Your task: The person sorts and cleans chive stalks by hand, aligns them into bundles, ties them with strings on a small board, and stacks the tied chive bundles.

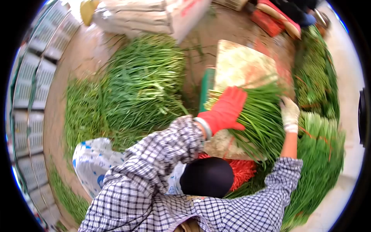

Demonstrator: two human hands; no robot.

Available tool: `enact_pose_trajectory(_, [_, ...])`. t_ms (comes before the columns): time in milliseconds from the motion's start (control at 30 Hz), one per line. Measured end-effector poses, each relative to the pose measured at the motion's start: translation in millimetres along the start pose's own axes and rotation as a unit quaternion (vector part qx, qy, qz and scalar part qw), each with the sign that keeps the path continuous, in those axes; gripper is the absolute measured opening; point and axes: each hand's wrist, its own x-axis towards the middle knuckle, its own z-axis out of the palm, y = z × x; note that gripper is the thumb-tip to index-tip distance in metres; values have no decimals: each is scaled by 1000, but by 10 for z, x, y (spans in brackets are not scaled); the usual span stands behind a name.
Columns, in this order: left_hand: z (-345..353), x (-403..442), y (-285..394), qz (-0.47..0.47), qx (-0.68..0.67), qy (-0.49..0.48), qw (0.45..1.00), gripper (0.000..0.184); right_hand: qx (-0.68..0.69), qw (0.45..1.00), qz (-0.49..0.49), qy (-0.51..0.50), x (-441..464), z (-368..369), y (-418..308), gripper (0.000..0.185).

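A loose bundle of garlic chives [261, 112] lies across a worn, pale board [245, 63]. My left hand [226, 110], in a red rubber glove, presses on the pale stalk end with its fingers stretched out and the thumb apart. At the bundle's right side is my right hand [290, 114] in a cream glove, its fingers curled against the leaves; the fingertips are partly hidden and a little blurred. Several red ties [241, 172] lie in a heap below the board, beside my dark-covered knee.
A large pile of loose chives [145, 81] lies to the left. Tied chive bundles [319, 135] line the right side along a pale wall. White crates [29, 129] stand at far left, a wrapped stack [154, 15] behind. Another person's pink shoe [282, 19] shows at top right.
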Motion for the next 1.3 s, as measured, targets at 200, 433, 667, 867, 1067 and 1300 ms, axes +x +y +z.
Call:
enact_pose_trajectory(200, [-126,-54,-145,-26,-3,-14,1000,115,-121,967,209,-82,261,-69,-471,34])
enact_pose_trajectory(433, [-125,-129,-177,-16,-111,56,992,113,468,722,348,373,412,-1376,204,41])
enact_pose_trajectory(667, [-388,-1364,-38,54,-269,262,925,56,389,861,-327,-32,303,-2105,-3590,76])
enact_pose_trajectory(867, [476,-2853,-658,-388,-506,268,722,37,-139,819,-326,-451,638,-331,-4619,36])
enact_pose_trajectory(1067, [226,-2803,-1438,-450,-497,367,645,35,127,928,-242,-255,1188,371,-4344,40])
enact_pose_trajectory(1300, [-856,-2193,-2695,-239,-183,465,832,54,277,951,43,-130,2725,1344,-4226,88])
